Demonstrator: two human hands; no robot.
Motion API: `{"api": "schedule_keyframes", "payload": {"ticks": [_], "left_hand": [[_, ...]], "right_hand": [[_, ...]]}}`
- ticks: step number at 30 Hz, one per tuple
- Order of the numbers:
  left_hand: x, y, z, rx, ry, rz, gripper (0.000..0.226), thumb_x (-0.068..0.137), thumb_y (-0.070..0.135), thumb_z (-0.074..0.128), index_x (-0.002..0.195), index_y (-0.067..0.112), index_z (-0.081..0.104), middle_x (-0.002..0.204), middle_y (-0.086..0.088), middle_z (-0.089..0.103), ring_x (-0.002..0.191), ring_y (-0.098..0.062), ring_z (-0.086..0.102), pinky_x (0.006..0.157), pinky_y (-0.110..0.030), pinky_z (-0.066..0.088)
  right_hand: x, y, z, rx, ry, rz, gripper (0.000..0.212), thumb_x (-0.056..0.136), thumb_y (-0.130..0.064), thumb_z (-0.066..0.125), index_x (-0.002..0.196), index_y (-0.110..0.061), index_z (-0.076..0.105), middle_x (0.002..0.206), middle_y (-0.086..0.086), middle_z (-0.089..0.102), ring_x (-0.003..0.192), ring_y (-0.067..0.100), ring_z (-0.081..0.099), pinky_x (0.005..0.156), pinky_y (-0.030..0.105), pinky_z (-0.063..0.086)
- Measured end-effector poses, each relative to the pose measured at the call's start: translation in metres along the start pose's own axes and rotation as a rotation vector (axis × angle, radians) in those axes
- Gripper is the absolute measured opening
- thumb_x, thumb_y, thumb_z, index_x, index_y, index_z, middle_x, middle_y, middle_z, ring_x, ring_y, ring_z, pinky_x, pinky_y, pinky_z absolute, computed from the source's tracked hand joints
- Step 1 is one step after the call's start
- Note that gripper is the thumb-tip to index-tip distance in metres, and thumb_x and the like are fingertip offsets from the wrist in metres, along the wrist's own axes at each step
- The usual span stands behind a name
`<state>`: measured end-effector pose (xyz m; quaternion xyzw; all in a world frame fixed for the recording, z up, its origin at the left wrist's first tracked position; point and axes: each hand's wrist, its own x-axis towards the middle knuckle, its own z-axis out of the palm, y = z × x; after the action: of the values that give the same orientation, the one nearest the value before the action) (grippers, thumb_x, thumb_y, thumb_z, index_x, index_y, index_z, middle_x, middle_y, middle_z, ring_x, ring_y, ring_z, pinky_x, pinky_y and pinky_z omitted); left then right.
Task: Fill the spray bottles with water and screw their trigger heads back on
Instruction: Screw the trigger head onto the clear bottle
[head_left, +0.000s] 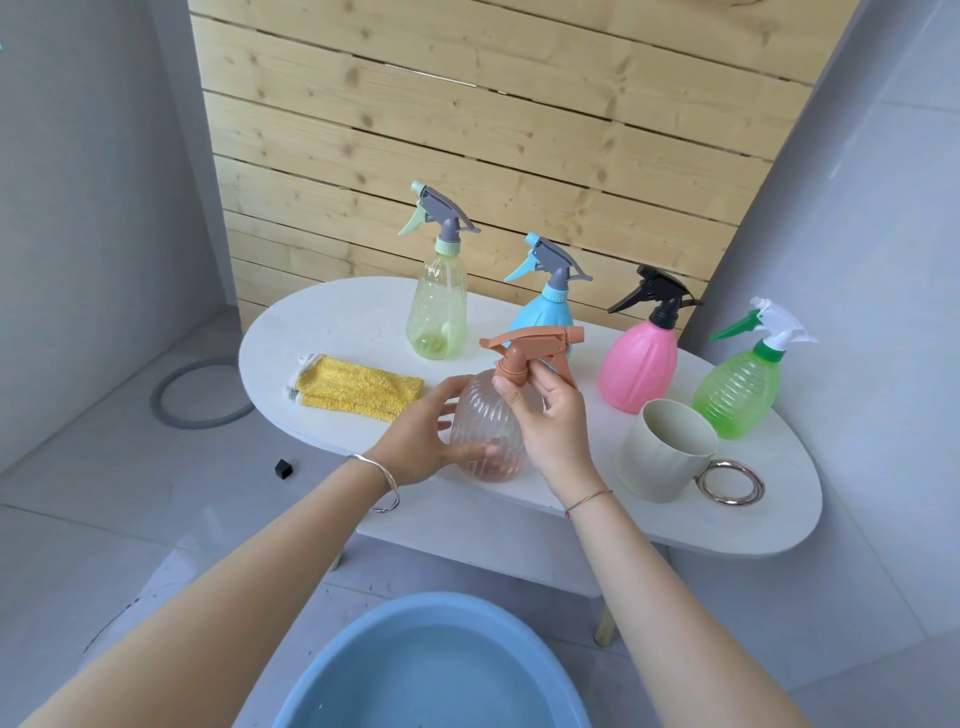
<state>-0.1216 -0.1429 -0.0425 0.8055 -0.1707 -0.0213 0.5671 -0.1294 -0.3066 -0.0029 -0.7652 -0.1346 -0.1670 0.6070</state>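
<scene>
— Right hand pinches the brown trigger head at its collar; left hand wraps round the clear ribbed bottle, which stands on the white table between yellow cloth and cup.
— Advice for the twist?
— Brace the body, keep it upright, and turn only the collar so the threads stay square. Whether it holds water, I cannot tell

one view only, your head cam: wide-angle, facing fwd and down over your forearms at the white table. it's close: left hand, right hand and the clear bottle w/ its brown trigger head sit mid-frame. wood slat wall up top, blue basin cut off at the btm edge.
</scene>
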Motion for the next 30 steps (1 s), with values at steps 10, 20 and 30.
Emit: {"api": "schedule_keyframes", "payload": {"ticks": [10, 20, 30], "left_hand": [[-0.006, 0.015, -0.002, -0.122, 0.054, -0.062, 0.072, 0.068, 0.037, 0.084, 0.128, 0.024, 0.045, 0.127, 0.008, 0.054, 0.114, -0.014, 0.059, 0.090, -0.027, 0.053], [-0.003, 0.038, -0.125, -0.005, 0.054, -0.025, 0.079, 0.069, 0.031, 0.086, 0.136, 0.030, 0.044, 0.129, 0.020, 0.055, 0.122, 0.000, 0.051, 0.098, -0.025, 0.043], [0.025, -0.041, -0.206, 0.034, 0.268, -0.104, 0.083, 0.067, 0.014, 0.086, 0.135, 0.017, 0.040, 0.127, 0.005, 0.054, 0.110, -0.008, 0.056, 0.073, -0.012, 0.051]], "right_hand": [[0.003, -0.024, 0.014, -0.171, 0.203, 0.121, 0.015, 0.073, -0.022, 0.080, 0.084, -0.021, 0.071, 0.084, -0.008, 0.072, 0.087, 0.008, 0.067, 0.082, 0.026, 0.051], [0.094, -0.115, 0.063, -0.094, -0.439, -0.102, 0.027, 0.088, -0.011, 0.064, 0.115, -0.009, 0.062, 0.115, -0.001, 0.065, 0.111, 0.006, 0.059, 0.102, 0.019, 0.040], [0.153, -0.074, 0.178, -0.137, -0.545, -0.013, 0.033, 0.090, -0.006, 0.061, 0.122, -0.002, 0.056, 0.124, 0.012, 0.062, 0.108, 0.011, 0.056, 0.105, 0.026, 0.039]]}}
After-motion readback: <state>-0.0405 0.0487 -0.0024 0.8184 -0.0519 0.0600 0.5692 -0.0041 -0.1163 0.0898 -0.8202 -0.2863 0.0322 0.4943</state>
